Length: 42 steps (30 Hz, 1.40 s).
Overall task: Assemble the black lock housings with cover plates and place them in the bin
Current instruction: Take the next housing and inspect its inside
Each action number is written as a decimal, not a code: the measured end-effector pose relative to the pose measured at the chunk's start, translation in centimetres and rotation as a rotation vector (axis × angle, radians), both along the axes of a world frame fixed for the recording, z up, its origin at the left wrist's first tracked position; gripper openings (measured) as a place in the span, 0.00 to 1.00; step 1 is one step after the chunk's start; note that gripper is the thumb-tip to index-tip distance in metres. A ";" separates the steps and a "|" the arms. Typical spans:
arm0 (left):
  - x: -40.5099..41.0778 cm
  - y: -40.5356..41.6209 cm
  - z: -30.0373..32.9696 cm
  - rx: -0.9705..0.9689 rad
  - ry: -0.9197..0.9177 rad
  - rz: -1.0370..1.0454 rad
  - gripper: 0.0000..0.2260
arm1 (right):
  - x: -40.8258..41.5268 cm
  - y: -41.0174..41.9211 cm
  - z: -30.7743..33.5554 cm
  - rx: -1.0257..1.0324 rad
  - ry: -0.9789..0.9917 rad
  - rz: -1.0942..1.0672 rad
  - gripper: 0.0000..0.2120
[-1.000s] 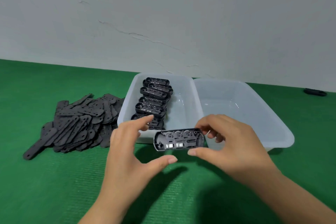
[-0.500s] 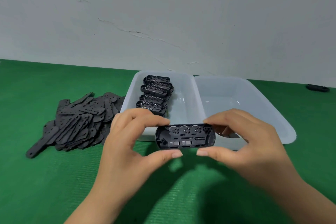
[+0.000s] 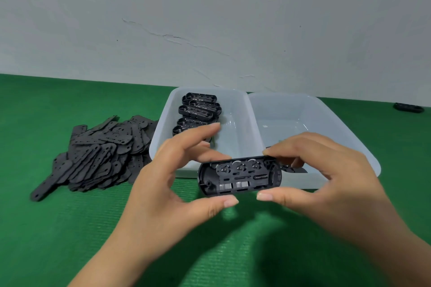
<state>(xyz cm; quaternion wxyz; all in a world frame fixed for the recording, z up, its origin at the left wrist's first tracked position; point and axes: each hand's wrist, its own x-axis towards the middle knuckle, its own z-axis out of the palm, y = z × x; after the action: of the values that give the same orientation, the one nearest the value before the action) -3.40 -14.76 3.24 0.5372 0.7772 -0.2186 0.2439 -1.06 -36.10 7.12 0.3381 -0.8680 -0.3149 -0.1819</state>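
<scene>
I hold one black lock housing (image 3: 240, 176) above the green mat in front of the bins, its open side towards me, showing three round dials and a small spring. My left hand (image 3: 168, 193) pinches its left end between thumb and fingers. My right hand (image 3: 326, 184) pinches the right end the same way. Several more housings (image 3: 198, 109) lie stacked in the left translucent bin (image 3: 242, 109). A heap of flat black cover plates (image 3: 98, 154) lies on the mat to the left of that bin.
A second translucent bin (image 3: 326, 112) stands right of the first, touching it; a dark part lies at its near end, mostly hidden by my right hand. A small black piece (image 3: 408, 107) lies far right by the grey wall. Green mat (image 3: 58, 240) covers the table.
My left hand has closed onto the housing's left end, which only my right hand held a second ago. The housing has come slightly lower and closer, turned level.
</scene>
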 end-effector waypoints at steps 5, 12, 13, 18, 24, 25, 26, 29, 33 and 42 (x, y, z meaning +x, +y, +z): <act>0.0 0.1 -0.2 -0.016 0.002 0.016 0.35 | -0.1 0.0 0.1 -0.017 0.005 0.006 0.20; 0.0 0.2 -0.4 -0.020 0.006 -0.009 0.37 | -0.3 -0.1 0.1 -0.029 0.008 0.013 0.20; 0.0 0.2 -0.4 -0.017 0.008 -0.022 0.38 | -0.3 -0.1 0.1 -0.033 0.008 0.012 0.20; -0.1 0.1 -0.3 -0.022 0.002 -0.014 0.38 | -0.3 -0.1 0.2 -0.040 0.015 0.010 0.20; -0.2 0.1 -0.3 -0.014 -0.009 0.015 0.38 | -0.4 0.0 0.2 -0.045 0.011 0.012 0.20; -0.2 0.2 -0.3 -0.013 -0.010 0.018 0.38 | -0.4 0.0 0.3 -0.044 0.011 0.012 0.20; -0.2 0.2 -0.3 -0.012 -0.011 0.020 0.38 | -0.4 0.0 0.2 -0.041 0.012 0.014 0.20; -0.2 0.1 -0.3 -0.012 -0.009 0.017 0.38 | -0.3 0.0 0.2 -0.042 0.015 0.018 0.20; -0.1 0.2 -0.3 -0.006 -0.005 0.013 0.38 | -0.4 0.0 0.2 -0.049 0.004 0.019 0.21; 0.1 0.6 -0.2 0.008 0.028 -0.019 0.39 | -0.7 0.0 0.4 -0.050 -0.023 0.026 0.21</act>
<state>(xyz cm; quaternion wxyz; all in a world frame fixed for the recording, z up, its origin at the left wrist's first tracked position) -3.30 -14.14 3.06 0.5395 0.7804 -0.2197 0.2271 -1.78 -36.10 7.49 0.3147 -0.8700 -0.3344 -0.1796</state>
